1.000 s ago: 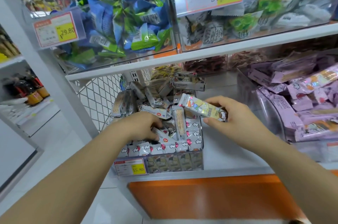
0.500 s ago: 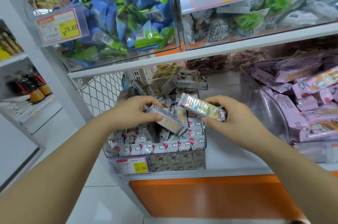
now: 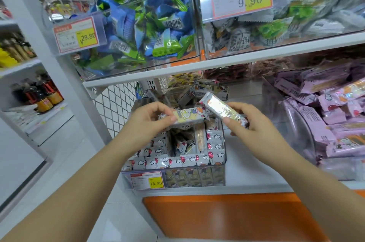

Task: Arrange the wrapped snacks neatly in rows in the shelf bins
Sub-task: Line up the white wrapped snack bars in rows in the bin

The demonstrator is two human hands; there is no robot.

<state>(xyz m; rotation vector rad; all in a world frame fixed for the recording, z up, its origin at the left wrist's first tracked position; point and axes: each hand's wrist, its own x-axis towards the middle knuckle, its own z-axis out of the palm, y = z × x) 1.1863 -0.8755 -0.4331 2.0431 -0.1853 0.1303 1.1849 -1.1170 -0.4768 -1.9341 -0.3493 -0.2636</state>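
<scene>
Pinching left hand [image 3: 150, 121]: fingers and thumb were curled on the left end of a pale yellow bar [image 3: 189, 116], above the clear bin [image 3: 223, 143].
Pale yellow bar: its long axis ran nearly level, left to right; its right end met, or passed just under, the silver bar [image 3: 221, 109], and contact could not be told.
Clear bin: it stood at the front edge of the lower shelf [image 3: 252, 174], near the shelf's left end and directly below both hands.
Front row [image 3: 177, 160]: cloud-printed packs stood side by side along the bin's front wall; behind them the packs lay jumbled, with a dark gap left of centre.
Silver bar: it slanted from upper left down to lower right, over the bin's rear right corner.
Right hand [image 3: 254, 129]: fingers were wrapped round the silver bar's lower end.
Likely move: straight down into the gap; the left hand looked nearer to it, and its bar would probably need turning to match the row.
In the way: loose packs [image 3: 209, 89] heaped at the bin's rear, the upper shelf [image 3: 217, 66] overhead, and the mesh panel [image 3: 116, 107] on the left.
Right neighbour: a bin of purple packs [image 3: 316, 123] stood apart across bare shelf.
</scene>
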